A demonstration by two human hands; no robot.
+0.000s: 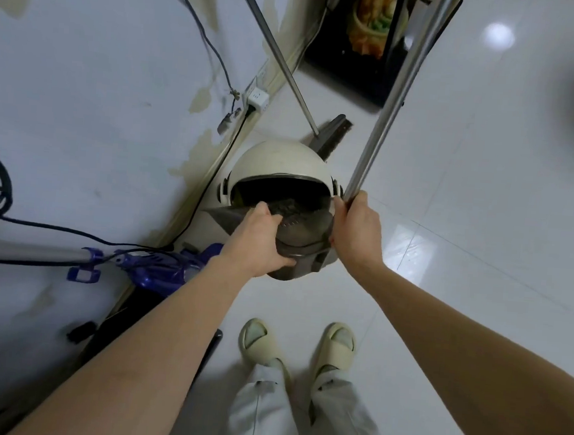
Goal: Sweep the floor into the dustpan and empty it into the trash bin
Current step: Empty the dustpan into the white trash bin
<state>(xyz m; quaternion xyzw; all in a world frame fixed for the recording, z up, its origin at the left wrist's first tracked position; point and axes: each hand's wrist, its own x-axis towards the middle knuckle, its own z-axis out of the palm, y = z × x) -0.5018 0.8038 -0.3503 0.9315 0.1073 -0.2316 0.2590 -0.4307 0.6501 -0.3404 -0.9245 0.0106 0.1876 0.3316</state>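
Left hand grips the tipped dark plastic dustpan; right hand grips its long metal handle. Debris may spill past the round white trash bin if tilted crookedly.

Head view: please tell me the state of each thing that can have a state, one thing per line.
Trash bin: lid open, dark inside visible.
Dustpan: tilted at the bin's opening, debris on it.
Left hand: grips the dustpan's pan.
Right hand: grips the dustpan handle.
Broom: not held, head on the floor behind the bin.
Power strip: a black cable plugged in.
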